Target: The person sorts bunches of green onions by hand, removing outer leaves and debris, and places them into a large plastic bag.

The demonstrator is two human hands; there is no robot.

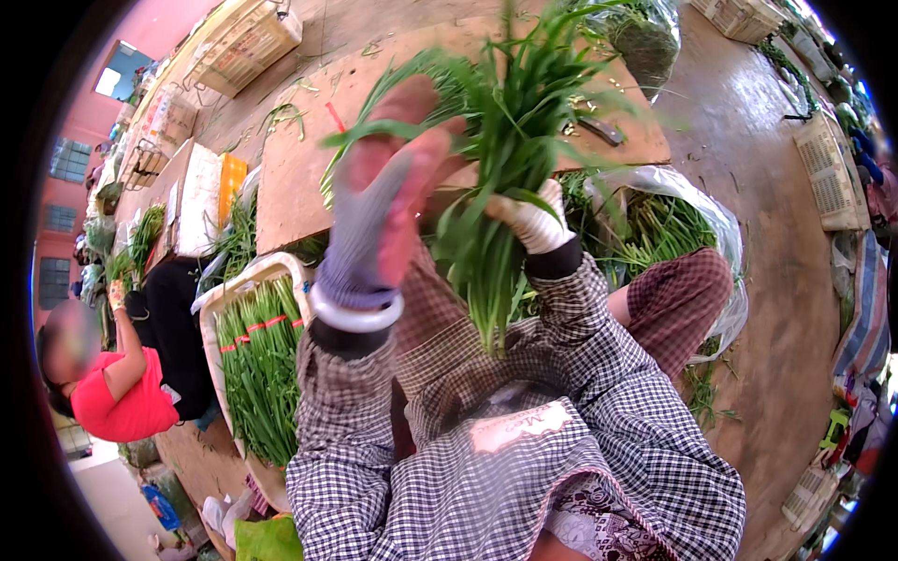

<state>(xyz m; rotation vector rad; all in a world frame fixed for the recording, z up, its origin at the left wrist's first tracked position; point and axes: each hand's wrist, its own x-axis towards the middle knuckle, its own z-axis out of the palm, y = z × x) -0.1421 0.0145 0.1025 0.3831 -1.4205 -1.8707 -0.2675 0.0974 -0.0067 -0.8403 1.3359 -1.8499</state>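
My right hand (535,217), in a whitish glove, is closed around a bunch of long leafy greens (510,122). Leaves fan out above the fist, and more hang down below it toward my lap. To the left of the bunch my left hand (388,173) is raised in a grey-purple and pink glove. Its fingers are apart and somewhat blurred, and a loose leaf crosses in front of them. Behind both hands lies a wooden board (309,178), with more greens (426,79) on it, partly hidden by my left hand. A dark-bladed knife (600,130) rests near the board's right side.
A white crate (208,327) at my left holds greens tied with red bands (262,355). By my right knee a clear plastic bag (734,243) contains loose greens. A person in a red top (122,393) sits at far left. Plastic crates (245,47) stand farther off.
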